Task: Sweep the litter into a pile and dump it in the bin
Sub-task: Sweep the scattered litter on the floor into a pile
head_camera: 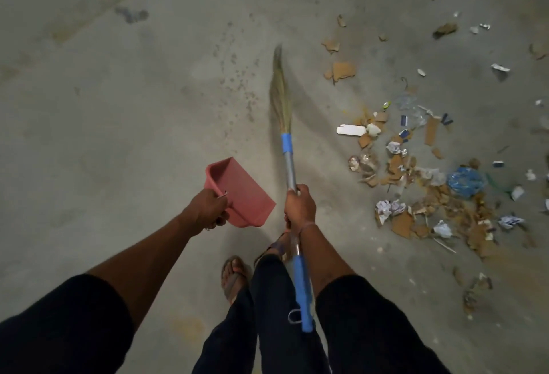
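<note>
Stained grey concrete floor (118,136); sandalled foot (234,277), dark trousers (273,299).

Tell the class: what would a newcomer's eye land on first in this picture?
Probably the litter of torn cardboard and crumpled paper strewn over the floor at right. Next, the pink dustpan held by the left hand at centre, and beside it the broom, gripped by the right hand.

Bare concrete floor (118,121): unobstructed to the left and ahead. Right side occupied by scattered litter (416,183), densest near the blue plastic wad (465,181). Broom head (280,97), blurred, seemingly separated from the litter by an open strip.
</note>
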